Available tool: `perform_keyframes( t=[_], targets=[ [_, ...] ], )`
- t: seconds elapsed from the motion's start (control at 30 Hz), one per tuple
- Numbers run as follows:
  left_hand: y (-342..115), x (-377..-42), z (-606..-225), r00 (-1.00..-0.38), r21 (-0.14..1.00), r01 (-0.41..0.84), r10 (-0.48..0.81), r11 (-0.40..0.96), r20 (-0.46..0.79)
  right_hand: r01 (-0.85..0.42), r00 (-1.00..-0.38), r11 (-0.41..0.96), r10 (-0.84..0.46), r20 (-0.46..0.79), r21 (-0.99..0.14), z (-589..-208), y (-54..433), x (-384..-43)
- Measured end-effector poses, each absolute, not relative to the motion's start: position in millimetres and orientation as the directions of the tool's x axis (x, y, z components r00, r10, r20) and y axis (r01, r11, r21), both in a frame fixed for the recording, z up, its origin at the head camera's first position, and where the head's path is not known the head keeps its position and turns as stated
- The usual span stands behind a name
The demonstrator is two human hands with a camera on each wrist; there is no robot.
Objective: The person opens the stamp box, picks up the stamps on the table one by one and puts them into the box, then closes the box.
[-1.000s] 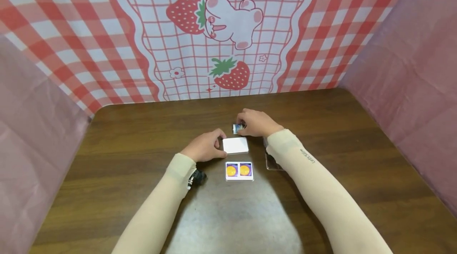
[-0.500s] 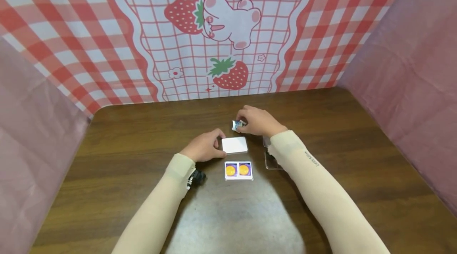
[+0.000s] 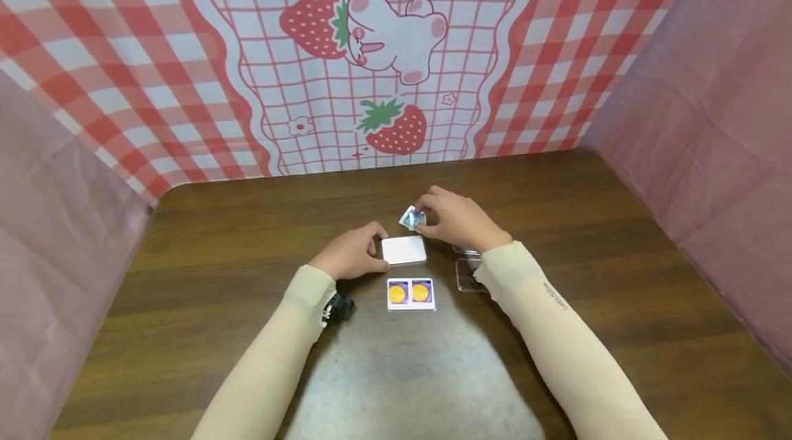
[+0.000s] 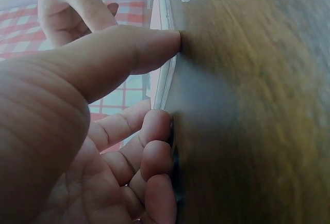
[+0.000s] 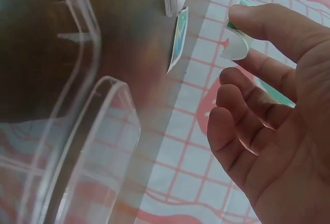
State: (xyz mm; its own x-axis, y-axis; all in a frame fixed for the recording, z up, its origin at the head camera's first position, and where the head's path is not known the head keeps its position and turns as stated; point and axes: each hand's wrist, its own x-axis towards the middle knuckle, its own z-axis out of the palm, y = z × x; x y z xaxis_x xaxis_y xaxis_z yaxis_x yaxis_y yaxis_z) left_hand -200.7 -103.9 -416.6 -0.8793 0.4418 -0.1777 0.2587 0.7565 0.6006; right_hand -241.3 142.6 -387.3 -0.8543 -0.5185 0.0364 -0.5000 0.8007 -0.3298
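Observation:
A blank white card point(image 3: 403, 250), apparently in a thin clear case, lies flat mid-table. My left hand point(image 3: 351, 251) holds its left side, thumb at the near corner and forefinger at the far one. Beyond the card, my right hand point(image 3: 460, 218) pinches a small stamp point(image 5: 236, 44) between thumb and forefinger. That stamp curls and shows a pale, scalloped-edged underside; the other fingers are bent loosely. A blue-green stamp point(image 5: 179, 39) lies on the table close to the card in the right wrist view.
Nearer the person lies a white card point(image 3: 411, 305) bearing two orange-and-purple stamps. Clear plastic boxes point(image 3: 464, 276) stand to the right, partly under the right sleeve. A checked cloth point(image 3: 235, 103) hangs behind the wooden table point(image 3: 247, 220).
My right hand has shifted slightly right, and the stamp in its fingers has turned and bent. The left hand stays at the white card; the whole view drifts a little left.

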Motion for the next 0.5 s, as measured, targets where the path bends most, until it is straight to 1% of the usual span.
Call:
perform_keyframes(
  t=[0.5],
  targets=[
    [-101.7,-197.6,-415.5,-0.886,0.581,0.256,0.428,0.772,-0.179,-0.495,-0.866,0.805,-0.490,0.103,-0.328,-395.8,158.0,-229.4]
  ],
)
